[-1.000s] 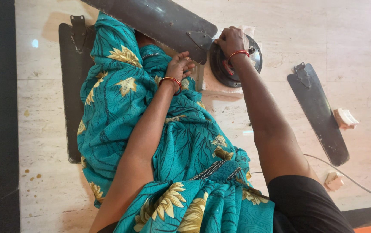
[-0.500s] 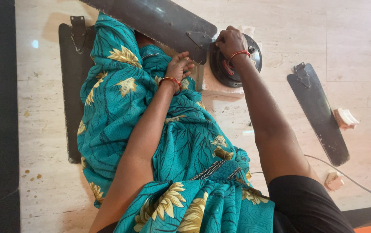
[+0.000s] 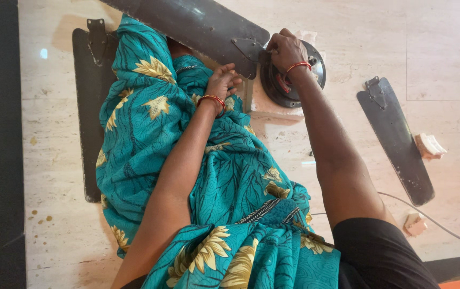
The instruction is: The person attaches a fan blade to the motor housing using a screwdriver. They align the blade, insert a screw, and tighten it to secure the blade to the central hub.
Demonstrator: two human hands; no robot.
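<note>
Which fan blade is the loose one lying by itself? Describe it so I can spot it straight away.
Start at the round dark fan motor under the right hand on the pale stone floor. Look right: the loose blade lies alone, slanting, bracket end up. Unlike the other blades, nothing covers or touches it.

Fan motor hub [image 3: 294,75] sits on the floor [image 3: 444,48] at top centre. One fan blade [image 3: 198,24] extends left from it, over the draped lap [image 3: 187,160]. A second blade [image 3: 88,107] lies left of the lap. A third blade [image 3: 396,140] lies right, apart from the hub. Right hand [image 3: 285,51] rests on the hub; left hand [image 3: 222,83] on the lap.
</note>
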